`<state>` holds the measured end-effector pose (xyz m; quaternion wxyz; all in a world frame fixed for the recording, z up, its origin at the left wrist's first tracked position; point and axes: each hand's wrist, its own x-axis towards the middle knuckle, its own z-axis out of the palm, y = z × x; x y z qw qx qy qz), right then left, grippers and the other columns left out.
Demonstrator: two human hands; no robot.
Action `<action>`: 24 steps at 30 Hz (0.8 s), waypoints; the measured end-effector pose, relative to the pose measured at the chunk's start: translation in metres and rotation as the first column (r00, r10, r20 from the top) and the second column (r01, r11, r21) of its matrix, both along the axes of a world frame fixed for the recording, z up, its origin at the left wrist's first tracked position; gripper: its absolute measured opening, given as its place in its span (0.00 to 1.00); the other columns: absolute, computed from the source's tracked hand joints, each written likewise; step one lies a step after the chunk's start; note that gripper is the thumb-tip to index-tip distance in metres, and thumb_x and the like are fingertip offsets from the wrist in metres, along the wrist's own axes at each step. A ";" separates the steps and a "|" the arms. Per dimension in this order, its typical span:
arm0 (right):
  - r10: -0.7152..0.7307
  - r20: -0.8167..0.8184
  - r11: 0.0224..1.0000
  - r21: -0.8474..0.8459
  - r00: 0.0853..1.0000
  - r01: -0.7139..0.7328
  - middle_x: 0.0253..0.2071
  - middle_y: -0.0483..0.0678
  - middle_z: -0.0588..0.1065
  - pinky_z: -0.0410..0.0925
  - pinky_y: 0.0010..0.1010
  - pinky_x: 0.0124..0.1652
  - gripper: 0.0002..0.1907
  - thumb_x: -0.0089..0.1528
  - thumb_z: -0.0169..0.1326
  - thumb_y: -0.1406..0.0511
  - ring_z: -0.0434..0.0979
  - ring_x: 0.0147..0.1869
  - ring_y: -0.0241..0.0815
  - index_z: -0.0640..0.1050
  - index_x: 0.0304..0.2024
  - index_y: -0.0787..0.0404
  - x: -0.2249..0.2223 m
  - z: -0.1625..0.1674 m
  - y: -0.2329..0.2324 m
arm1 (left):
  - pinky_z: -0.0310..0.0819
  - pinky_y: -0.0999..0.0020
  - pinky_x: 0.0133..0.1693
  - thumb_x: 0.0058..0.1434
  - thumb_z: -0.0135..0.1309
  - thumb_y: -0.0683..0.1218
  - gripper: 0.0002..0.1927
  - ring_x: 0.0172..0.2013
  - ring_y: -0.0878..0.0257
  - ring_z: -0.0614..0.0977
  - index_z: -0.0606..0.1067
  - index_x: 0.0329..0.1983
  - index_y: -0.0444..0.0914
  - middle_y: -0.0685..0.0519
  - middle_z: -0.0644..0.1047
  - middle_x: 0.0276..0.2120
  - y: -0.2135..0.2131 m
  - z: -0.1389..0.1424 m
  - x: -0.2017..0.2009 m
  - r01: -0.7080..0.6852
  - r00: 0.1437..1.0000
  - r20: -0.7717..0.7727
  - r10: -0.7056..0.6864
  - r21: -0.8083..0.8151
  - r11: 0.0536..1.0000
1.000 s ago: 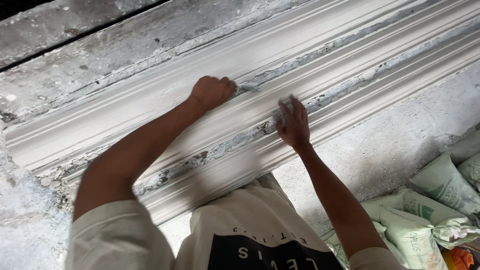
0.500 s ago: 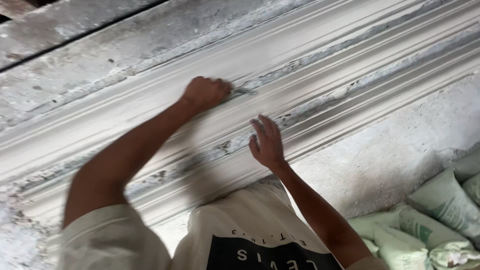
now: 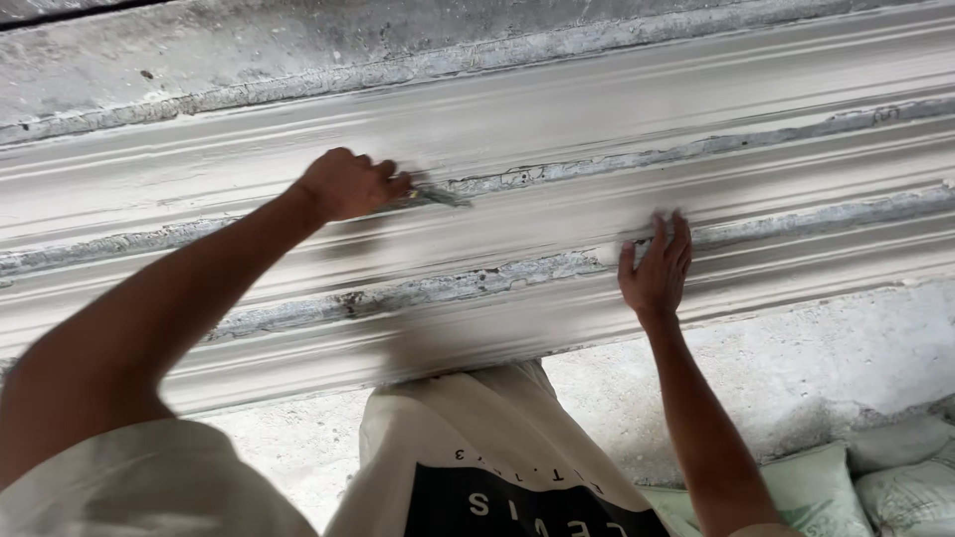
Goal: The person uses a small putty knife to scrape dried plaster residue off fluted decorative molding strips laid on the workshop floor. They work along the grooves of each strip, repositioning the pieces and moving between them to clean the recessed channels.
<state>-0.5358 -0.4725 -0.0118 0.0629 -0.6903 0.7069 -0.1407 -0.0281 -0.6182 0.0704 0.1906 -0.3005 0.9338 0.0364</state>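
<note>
Running across a concrete wall (image 3: 298,50), grey-white plaster moulding (image 3: 597,129), perhaps wet

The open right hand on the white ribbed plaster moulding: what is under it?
The right hand lies flat on the white ribbed plaster moulding, beside a rough grey groove. The surface beneath its palm is covered.

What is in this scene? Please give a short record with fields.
surface: long white moulded plaster cornice with grey rough grooves
left hand: closed around a small metal tool, tip on a groove
right hand: open, flat against the moulding
clothing: light shirt with dark panel
lower right: pale green sacks
</note>
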 end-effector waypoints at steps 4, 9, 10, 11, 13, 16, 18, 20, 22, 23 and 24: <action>-0.017 0.002 0.999 0.036 1.000 0.017 0.75 0.67 0.52 0.50 0.61 0.72 0.32 0.71 0.49 0.55 0.49 0.79 0.67 0.61 0.72 0.64 0.000 -0.002 -0.003 | 0.83 0.58 0.27 0.70 0.39 0.54 0.26 0.34 0.51 0.86 0.64 0.69 0.44 0.45 0.79 0.47 0.003 -0.001 -0.020 -0.005 1.000 -0.001 0.005 0.032 0.999; 0.006 -0.004 1.000 -0.027 1.000 -0.006 0.76 0.65 0.53 0.53 0.58 0.73 0.31 0.71 0.49 0.58 0.51 0.80 0.65 0.61 0.72 0.63 -0.003 0.003 -0.002 | 0.81 0.54 0.27 0.73 0.42 0.48 0.16 0.32 0.52 0.85 0.69 0.59 0.39 0.46 0.80 0.42 -0.014 -0.026 -0.108 -0.032 0.969 -0.246 0.026 -0.021 0.999; 0.004 0.001 1.000 -0.020 1.000 -0.004 0.76 0.65 0.53 0.54 0.58 0.73 0.31 0.71 0.49 0.58 0.51 0.80 0.65 0.61 0.72 0.64 -0.003 0.004 -0.001 | 0.81 0.53 0.28 0.73 0.42 0.49 0.14 0.33 0.52 0.85 0.70 0.58 0.40 0.47 0.80 0.42 -0.016 -0.028 -0.108 -0.039 0.959 -0.280 0.037 -0.001 0.999; -0.009 -0.004 1.000 -0.012 1.000 0.009 0.76 0.64 0.53 0.54 0.57 0.73 0.31 0.70 0.50 0.59 0.52 0.80 0.65 0.61 0.72 0.63 -0.003 0.005 -0.001 | 0.81 0.54 0.27 0.73 0.42 0.49 0.15 0.32 0.52 0.85 0.70 0.58 0.40 0.46 0.80 0.41 -0.016 -0.028 -0.105 -0.028 0.973 -0.230 0.034 0.028 0.999; -0.018 -0.002 1.000 -0.012 1.000 0.018 0.75 0.63 0.53 0.55 0.57 0.72 0.32 0.69 0.51 0.59 0.52 0.79 0.64 0.61 0.72 0.63 -0.002 0.006 -0.002 | 0.81 0.54 0.26 0.73 0.41 0.49 0.16 0.31 0.52 0.85 0.69 0.59 0.39 0.46 0.80 0.40 -0.014 -0.025 -0.087 -0.031 0.993 -0.116 0.039 0.070 0.997; -0.034 0.010 0.999 -0.024 0.999 0.035 0.75 0.62 0.54 0.56 0.56 0.72 0.32 0.68 0.53 0.60 0.53 0.78 0.64 0.61 0.72 0.62 -0.001 0.006 -0.003 | 0.81 0.54 0.23 0.69 0.43 0.48 0.19 0.30 0.52 0.85 0.70 0.61 0.40 0.45 0.80 0.40 -0.012 -0.021 -0.079 -0.002 0.991 -0.134 0.009 0.055 0.998; -0.036 0.009 0.999 -0.008 0.999 0.037 0.74 0.63 0.54 0.56 0.57 0.71 0.32 0.68 0.54 0.61 0.54 0.77 0.65 0.62 0.72 0.62 -0.001 0.007 -0.003 | 0.80 0.53 0.24 0.69 0.44 0.49 0.16 0.30 0.51 0.85 0.72 0.57 0.39 0.46 0.81 0.40 -0.015 -0.023 -0.099 -0.006 0.967 -0.255 0.019 0.049 0.999; -0.047 0.022 0.999 -0.006 0.999 0.047 0.75 0.63 0.55 0.57 0.56 0.70 0.32 0.68 0.55 0.61 0.54 0.77 0.65 0.62 0.72 0.62 -0.001 0.008 -0.002 | 0.80 0.53 0.25 0.69 0.44 0.48 0.15 0.31 0.51 0.85 0.73 0.55 0.38 0.47 0.81 0.40 -0.024 -0.029 -0.137 0.004 0.952 -0.307 -0.001 0.010 1.000; -0.066 0.041 0.998 0.007 0.997 0.066 0.75 0.61 0.55 0.58 0.55 0.71 0.32 0.68 0.54 0.61 0.55 0.78 0.64 0.62 0.73 0.60 -0.002 0.009 -0.001 | 0.79 0.55 0.27 0.69 0.45 0.46 0.14 0.33 0.53 0.85 0.74 0.55 0.36 0.47 0.82 0.40 -0.028 -0.033 -0.157 0.034 0.954 -0.297 -0.043 -0.037 0.999; -0.067 0.039 0.998 -0.003 0.997 0.067 0.76 0.61 0.56 0.58 0.56 0.72 0.32 0.68 0.53 0.60 0.55 0.78 0.64 0.62 0.73 0.60 -0.003 0.009 0.000 | 0.79 0.55 0.26 0.70 0.45 0.47 0.15 0.32 0.52 0.85 0.74 0.55 0.37 0.47 0.82 0.39 -0.030 -0.034 -0.159 0.032 0.953 -0.301 -0.032 -0.004 0.999; -0.065 0.041 0.998 -0.014 0.997 0.066 0.76 0.61 0.56 0.57 0.56 0.72 0.32 0.67 0.53 0.60 0.55 0.78 0.64 0.63 0.72 0.60 -0.004 0.009 0.001 | 0.79 0.54 0.25 0.71 0.45 0.47 0.15 0.31 0.51 0.85 0.74 0.55 0.37 0.46 0.82 0.38 -0.030 -0.034 -0.160 0.027 0.954 -0.300 -0.018 0.027 0.999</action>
